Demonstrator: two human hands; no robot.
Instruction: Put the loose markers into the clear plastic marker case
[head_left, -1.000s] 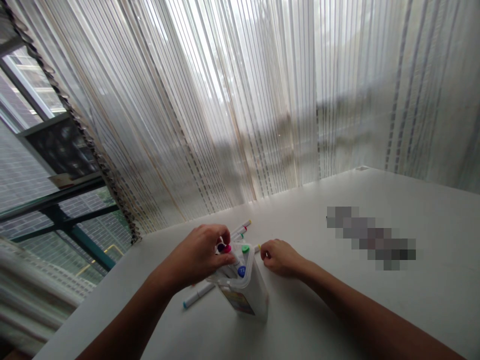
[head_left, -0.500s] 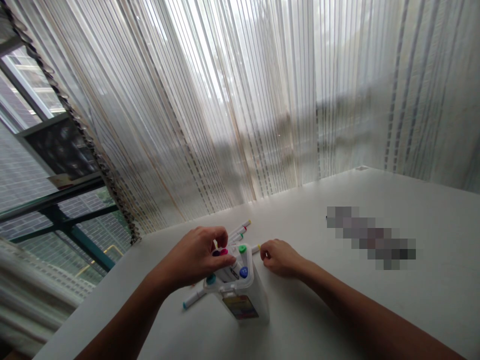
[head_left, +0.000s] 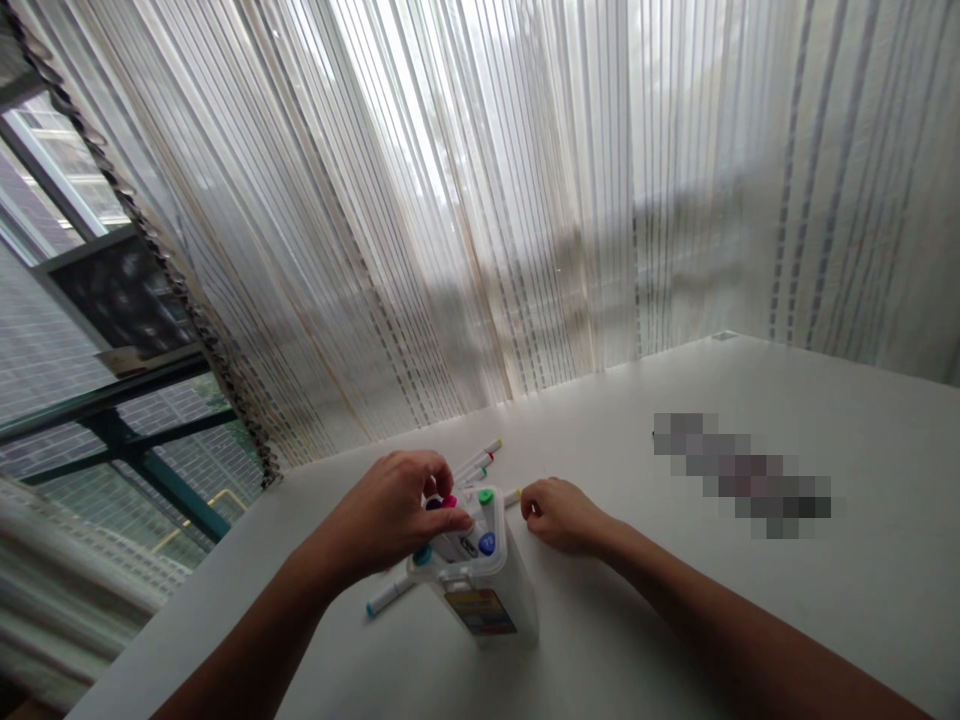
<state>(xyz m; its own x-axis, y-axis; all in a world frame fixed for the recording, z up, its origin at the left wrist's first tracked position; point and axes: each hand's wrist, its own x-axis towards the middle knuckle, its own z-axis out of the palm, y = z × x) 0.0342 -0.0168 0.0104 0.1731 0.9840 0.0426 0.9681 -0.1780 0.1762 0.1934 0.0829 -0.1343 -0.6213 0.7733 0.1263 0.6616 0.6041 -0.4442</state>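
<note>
Left of the box [head_left: 517, 595], one blue-ended marker [head_left: 390, 597] lies outside. Several stand inside already, where our left hand [head_left: 394, 505] has fingers around a pink cap [head_left: 449, 501], grip unclear; right of it, our right hand [head_left: 564, 517], fingers curled, is near an unboxed yellow-ended marker [head_left: 511, 497].

Left hand [head_left: 396, 505] at markers [head_left: 487, 544] in tub [head_left: 516, 605]; right hand [head_left: 564, 516] on table [head_left: 600, 425]; striped curtain [head_left: 487, 250] behind

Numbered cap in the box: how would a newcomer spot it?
On the white table, find the translucent box with a label on its front and the left hand at its opening. Look inside, near the right front corner. The cap is bright blue with pale digits, unlike the plain green cap behind it.
</note>
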